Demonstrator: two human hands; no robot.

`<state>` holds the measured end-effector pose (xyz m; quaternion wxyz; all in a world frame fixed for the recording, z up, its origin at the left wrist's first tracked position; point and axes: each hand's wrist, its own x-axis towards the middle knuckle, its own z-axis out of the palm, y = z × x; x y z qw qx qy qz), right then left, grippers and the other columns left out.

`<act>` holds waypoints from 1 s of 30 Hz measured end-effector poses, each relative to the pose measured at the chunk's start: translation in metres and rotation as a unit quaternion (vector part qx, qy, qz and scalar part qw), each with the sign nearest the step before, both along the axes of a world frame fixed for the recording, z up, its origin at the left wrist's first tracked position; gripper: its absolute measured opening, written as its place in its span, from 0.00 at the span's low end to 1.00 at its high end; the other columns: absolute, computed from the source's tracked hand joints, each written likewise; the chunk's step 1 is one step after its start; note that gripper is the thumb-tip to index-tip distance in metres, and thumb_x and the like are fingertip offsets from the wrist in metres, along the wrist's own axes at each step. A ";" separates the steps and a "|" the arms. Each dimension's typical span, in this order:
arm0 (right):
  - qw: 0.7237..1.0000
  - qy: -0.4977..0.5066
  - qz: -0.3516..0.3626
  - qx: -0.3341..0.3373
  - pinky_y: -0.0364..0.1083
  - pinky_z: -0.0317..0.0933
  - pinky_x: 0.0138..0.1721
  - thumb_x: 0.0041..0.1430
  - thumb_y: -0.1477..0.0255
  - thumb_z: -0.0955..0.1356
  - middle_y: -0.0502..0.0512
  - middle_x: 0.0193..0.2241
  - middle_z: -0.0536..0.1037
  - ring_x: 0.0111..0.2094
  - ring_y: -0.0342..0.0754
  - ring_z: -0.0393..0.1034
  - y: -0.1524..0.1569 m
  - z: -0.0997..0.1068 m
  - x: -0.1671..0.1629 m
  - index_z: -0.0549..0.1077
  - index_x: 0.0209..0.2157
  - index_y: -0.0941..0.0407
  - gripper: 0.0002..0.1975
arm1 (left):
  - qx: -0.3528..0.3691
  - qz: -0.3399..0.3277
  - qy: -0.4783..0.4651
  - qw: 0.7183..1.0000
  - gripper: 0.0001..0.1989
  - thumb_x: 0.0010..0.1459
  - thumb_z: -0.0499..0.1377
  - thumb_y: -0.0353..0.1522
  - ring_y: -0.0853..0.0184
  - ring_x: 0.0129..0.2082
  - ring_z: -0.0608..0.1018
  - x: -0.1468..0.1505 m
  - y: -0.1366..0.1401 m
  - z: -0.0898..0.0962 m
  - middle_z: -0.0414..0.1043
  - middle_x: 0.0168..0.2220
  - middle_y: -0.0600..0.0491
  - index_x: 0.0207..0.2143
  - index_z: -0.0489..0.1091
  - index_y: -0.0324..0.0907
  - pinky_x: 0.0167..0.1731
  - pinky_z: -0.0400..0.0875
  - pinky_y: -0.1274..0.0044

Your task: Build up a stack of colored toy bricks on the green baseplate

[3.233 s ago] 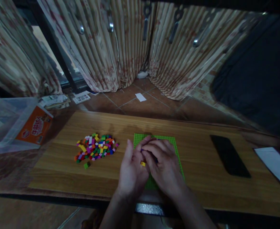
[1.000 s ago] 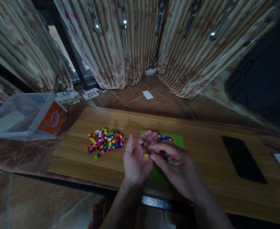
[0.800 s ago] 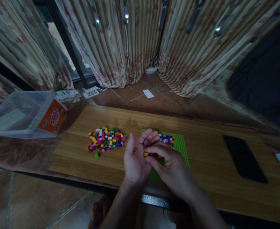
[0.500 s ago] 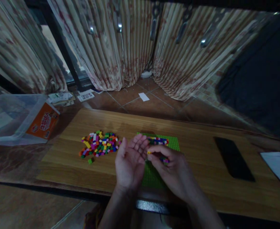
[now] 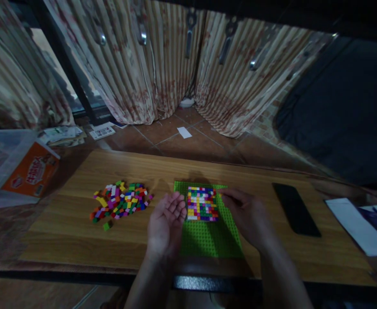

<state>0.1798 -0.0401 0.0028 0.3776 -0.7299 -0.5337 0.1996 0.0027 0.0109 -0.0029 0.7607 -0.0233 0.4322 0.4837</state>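
Observation:
My left hand [image 5: 166, 223] is palm up with its fingers loosely curled, just left of a block of coloured bricks [image 5: 203, 204]. I see nothing held in its palm. My right hand [image 5: 248, 214] pinches a small yellow brick [image 5: 221, 195] between thumb and fingertips, close to the block's upper right corner. The coloured bricks stand in tight rows on the upper part of a green studded baseplate [image 5: 207, 242]. Whether the yellow brick touches the block or the plate, I cannot tell.
A loose pile of coloured bricks [image 5: 124, 199] lies on the wooden table [image 5: 69, 231], with a green brick [image 5: 107, 225] nearer me. A black phone-like slab [image 5: 296, 209] and white paper [image 5: 357, 225] lie right. A clear plastic box [image 5: 1, 159] stands far left.
My right hand has moved right, away from my left palm, with the yellow brick. The left hand's fingers have curled slightly, and the brick block now shows between the hands. The view has shifted right.

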 end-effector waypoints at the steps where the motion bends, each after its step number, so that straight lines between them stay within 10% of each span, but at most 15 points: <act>1: 1.000 0.000 0.005 0.002 0.47 0.66 0.40 0.59 0.69 0.64 0.55 0.37 0.81 0.39 0.49 0.75 0.001 -0.002 -0.001 0.79 0.39 0.54 0.12 | 0.000 -0.002 0.002 1.000 0.11 0.60 0.54 0.29 0.72 0.27 0.75 0.000 0.000 0.000 0.73 0.29 0.50 0.28 0.72 0.34 0.29 0.70 0.80; 15: 0.997 -0.071 -0.017 -0.005 0.47 0.64 0.37 0.57 0.72 0.66 0.53 0.32 0.81 0.33 0.48 0.74 0.010 -0.010 -0.013 0.77 0.32 0.54 0.07 | -0.003 -0.014 0.012 1.000 0.10 0.60 0.53 0.28 0.72 0.27 0.74 -0.001 0.001 0.000 0.72 0.30 0.50 0.30 0.72 0.35 0.28 0.70 0.80; 30: 0.994 0.090 -0.058 0.008 0.47 0.66 0.36 0.53 0.65 0.68 0.53 0.29 0.80 0.32 0.49 0.74 0.010 -0.019 0.001 0.77 0.31 0.55 0.09 | -0.003 -0.014 0.016 1.000 0.08 0.57 0.54 0.24 0.73 0.26 0.73 0.002 0.000 0.002 0.72 0.29 0.50 0.30 0.73 0.35 0.28 0.69 0.81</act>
